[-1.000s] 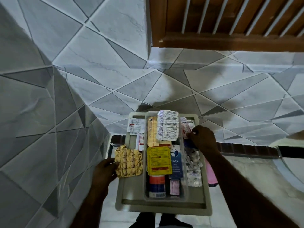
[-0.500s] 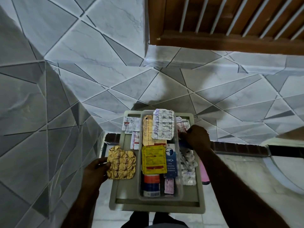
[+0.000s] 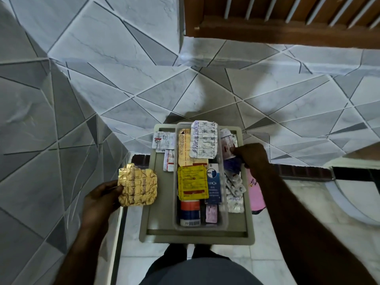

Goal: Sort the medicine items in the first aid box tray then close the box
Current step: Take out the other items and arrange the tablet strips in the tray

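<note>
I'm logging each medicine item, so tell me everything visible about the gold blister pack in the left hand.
The gold blister pack is a roughly square sheet of crinkled, shiny gold foil with faint reddish print in rows. Its edges look bent and uneven. The left hand pinches its left edge, holding it nearly flat and face-up over the grey tray's left rim, outside the clear inner tray. Nothing else visibly touches it.

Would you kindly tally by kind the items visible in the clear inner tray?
Flat packs and sheets: 4 (silver sheet, orange strip, yellow pack, pink pack)
Blue-and-white carton: 1
Orange-and-blue tub: 1
Total: 6
</note>
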`<action>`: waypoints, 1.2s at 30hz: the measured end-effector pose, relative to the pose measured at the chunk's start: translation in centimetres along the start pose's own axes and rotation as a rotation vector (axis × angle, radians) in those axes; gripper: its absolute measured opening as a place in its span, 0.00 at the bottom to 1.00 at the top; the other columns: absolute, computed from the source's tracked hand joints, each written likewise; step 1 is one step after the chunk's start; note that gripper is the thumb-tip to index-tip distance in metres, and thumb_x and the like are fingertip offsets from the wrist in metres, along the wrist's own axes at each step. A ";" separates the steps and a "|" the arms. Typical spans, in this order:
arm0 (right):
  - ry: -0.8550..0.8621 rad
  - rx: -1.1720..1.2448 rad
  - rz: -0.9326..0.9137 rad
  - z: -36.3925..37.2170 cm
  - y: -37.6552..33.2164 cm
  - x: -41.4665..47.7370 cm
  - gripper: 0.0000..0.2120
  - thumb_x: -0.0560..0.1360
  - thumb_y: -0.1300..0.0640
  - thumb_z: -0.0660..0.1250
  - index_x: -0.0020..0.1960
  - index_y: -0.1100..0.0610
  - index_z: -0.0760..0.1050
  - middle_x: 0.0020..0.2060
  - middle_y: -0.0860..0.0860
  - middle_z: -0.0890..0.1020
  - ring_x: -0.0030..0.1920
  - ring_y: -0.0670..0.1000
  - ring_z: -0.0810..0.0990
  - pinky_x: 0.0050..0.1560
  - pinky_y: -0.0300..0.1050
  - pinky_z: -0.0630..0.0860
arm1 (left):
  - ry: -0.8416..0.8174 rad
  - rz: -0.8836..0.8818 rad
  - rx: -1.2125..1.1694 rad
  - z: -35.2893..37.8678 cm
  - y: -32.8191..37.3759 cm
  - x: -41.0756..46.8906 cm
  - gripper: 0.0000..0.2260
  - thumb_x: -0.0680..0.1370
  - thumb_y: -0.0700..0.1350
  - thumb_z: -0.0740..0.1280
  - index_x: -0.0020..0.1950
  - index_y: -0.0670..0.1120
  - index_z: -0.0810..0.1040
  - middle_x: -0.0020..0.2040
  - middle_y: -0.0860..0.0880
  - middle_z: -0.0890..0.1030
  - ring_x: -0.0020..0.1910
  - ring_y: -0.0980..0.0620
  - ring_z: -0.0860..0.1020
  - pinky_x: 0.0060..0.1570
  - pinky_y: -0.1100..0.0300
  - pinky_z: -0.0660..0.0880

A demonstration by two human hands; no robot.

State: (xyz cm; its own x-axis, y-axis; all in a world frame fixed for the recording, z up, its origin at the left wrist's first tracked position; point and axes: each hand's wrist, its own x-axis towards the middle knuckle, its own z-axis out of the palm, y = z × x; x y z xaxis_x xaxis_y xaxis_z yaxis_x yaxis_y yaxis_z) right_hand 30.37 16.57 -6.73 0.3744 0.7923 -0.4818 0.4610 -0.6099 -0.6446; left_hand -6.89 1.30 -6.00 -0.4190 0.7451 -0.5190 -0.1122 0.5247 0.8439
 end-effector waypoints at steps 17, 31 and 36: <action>-0.097 0.359 -0.089 -2.8 -0.1 -9.5 0.07 0.71 0.57 0.75 0.42 0.60 0.82 0.31 0.52 0.84 0.24 0.42 0.76 0.28 0.40 0.71 | -0.170 0.032 -0.036 5.8 2.9 -1.9 0.08 0.78 0.35 0.66 0.52 0.45 0.81 0.44 0.46 0.86 0.43 0.48 0.85 0.38 0.59 0.80; -0.111 0.332 -0.173 -0.6 -0.9 -10.2 0.09 0.70 0.54 0.76 0.39 0.59 0.81 0.31 0.55 0.83 0.28 0.48 0.76 0.29 0.42 0.71 | -0.189 0.137 0.075 14.0 5.6 1.8 0.07 0.75 0.36 0.70 0.45 0.48 0.82 0.44 0.42 0.85 0.45 0.40 0.83 0.45 0.48 0.82; -0.117 0.319 -0.175 -0.5 -1.4 -9.6 0.09 0.70 0.54 0.75 0.39 0.60 0.81 0.33 0.56 0.84 0.29 0.47 0.77 0.31 0.41 0.73 | -0.077 0.225 0.181 15.8 6.5 4.3 0.08 0.66 0.48 0.74 0.44 0.55 0.83 0.45 0.48 0.86 0.45 0.47 0.84 0.49 0.43 0.81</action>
State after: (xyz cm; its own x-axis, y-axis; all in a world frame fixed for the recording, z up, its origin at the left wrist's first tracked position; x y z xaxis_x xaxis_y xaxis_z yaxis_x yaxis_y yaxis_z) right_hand 26.48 9.79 -0.89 0.2088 0.8921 -0.4008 0.2292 -0.4430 -0.8667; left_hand 4.84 14.46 -4.93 -0.3447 0.8764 -0.3363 0.1412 0.4026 0.9044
